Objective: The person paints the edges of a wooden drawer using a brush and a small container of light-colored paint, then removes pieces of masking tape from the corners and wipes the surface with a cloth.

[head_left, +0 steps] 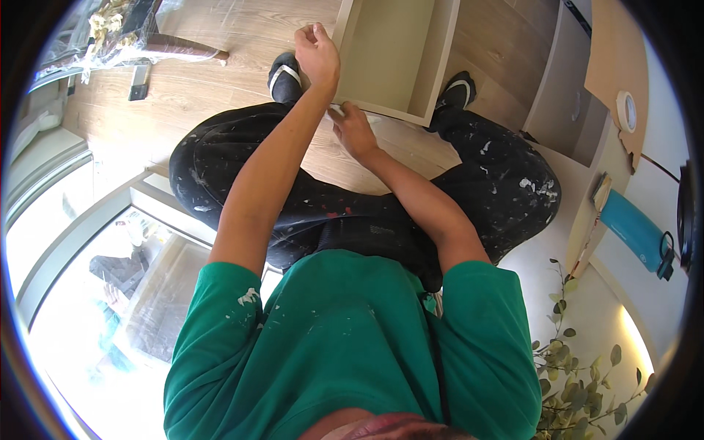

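A beige open-topped drawer point(438, 70) lies on the wooden floor between my feet, its inside bare. My left hand point(317, 57) is by the drawer's left side, its fingers curled and pressed together; what they hold, if anything, does not show. Lower down, my right hand point(355, 132) is at the near left corner, thumb and fingers pinched close to the drawer's bottom edge. A pale sliver shows beside those fingertips, too small to name. My forearms are bare, and my dark trousers point(499, 158) are speckled with white paint.
Plastic-wrapped furniture point(110, 44) stands at the far left, above a small metal-and-black piece point(138, 83) on the floor. To the right are a cabinet point(568, 99), brown paper point(612, 44), a tape roll point(625, 111), a blue bottle point(634, 227) and a leafy plant point(579, 396). A framed glass panel point(88, 286) is at left.
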Demonstrator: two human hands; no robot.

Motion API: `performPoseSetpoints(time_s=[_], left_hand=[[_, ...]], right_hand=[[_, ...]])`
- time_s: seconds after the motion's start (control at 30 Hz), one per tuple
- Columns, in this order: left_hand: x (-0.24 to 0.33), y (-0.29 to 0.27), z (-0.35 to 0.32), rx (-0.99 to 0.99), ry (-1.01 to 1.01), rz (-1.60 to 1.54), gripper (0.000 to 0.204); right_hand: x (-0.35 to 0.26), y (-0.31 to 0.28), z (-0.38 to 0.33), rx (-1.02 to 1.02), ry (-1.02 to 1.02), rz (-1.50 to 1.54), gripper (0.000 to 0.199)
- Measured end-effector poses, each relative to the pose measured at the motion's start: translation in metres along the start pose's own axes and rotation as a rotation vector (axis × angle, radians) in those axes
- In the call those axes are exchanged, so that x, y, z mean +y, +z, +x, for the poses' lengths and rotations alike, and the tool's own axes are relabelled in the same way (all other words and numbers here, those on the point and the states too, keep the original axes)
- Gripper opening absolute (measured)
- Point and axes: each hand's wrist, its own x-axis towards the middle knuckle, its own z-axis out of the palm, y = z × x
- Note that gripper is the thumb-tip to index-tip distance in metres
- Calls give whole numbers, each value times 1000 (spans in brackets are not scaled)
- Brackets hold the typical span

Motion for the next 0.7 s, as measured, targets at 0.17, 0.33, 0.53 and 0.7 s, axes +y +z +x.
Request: performPoseSetpoints(time_s=[0.17, 0.33, 0.53, 0.7], left_hand=[[-2, 0, 1, 26, -19, 13, 30], [-3, 0, 1, 26, -8, 18, 30], [-5, 1, 3, 9, -4, -34, 30], [-2, 1, 1, 2, -15, -3, 30]], right_hand=[[8, 2, -28, -122, -9, 82, 45], [-8, -18, -10, 131, 44, 134, 43], [5, -15, 2, 243, 80, 90, 44], [7, -11, 5, 232, 99, 93, 43]])
